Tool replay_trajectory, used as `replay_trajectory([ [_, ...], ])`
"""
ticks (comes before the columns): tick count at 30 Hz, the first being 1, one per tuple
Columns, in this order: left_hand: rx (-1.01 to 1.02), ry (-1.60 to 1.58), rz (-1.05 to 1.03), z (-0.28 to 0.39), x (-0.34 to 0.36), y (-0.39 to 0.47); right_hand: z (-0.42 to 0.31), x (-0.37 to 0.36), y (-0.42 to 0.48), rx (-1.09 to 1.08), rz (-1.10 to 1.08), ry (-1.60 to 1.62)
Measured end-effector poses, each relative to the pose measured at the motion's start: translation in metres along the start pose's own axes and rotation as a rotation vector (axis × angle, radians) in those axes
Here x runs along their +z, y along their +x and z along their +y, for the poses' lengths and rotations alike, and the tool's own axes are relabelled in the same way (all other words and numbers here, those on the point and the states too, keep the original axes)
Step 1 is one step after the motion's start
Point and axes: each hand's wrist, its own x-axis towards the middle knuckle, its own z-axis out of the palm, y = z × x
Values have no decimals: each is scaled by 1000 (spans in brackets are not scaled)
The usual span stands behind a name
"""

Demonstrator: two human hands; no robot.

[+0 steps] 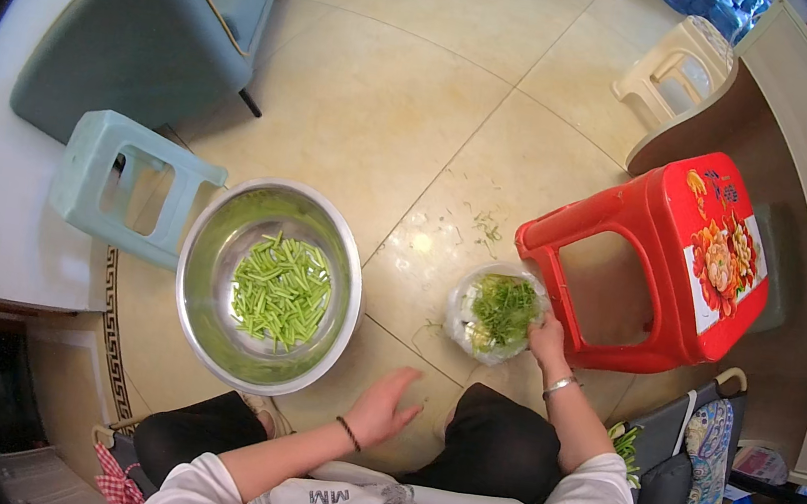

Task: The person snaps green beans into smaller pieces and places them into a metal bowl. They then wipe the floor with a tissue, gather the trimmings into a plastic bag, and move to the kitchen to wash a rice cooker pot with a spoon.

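Observation:
My left hand (388, 407) hovers above the floor in front of my lap, empty, with the thumb apart from the fingers. My right hand (548, 341) grips the right edge of a clear plastic bag (456, 328) standing on the floor. Feathery green leaf trimmings (506, 310) and some paler scraps fill the bag. To the left of my left hand, a large stainless steel basin (346, 298) holds a pile of short cut green stalks (281, 294). Loose green leaf bits (487, 228) are scattered on the tiles beyond the bag.
A red plastic stool (652, 199) stands right against the bag. Left of the basin is a light blue plastic stool (85, 167), with a blue-grey sofa (134, 45) behind. More green stalks (624, 453) lie by my right elbow. A cream stool (688, 60) stands farther back.

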Motion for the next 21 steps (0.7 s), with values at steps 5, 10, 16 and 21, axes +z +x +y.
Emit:
replay_trajectory([
  [5, -773, -801, 74, -13, 10, 52, -76, -37, -25, -19, -294, 39],
  [10, -730, -907, 116, -66, 45, 51, -86, 1, -48, -25, -424, 85],
  [16, -777, -718, 196, -83, 49, 31, -165, -2, -50, -839, -99, -227],
  [21, -774, -720, 221, -81, 49, 38, -165, 76, -60, -1375, -534, -422],
])
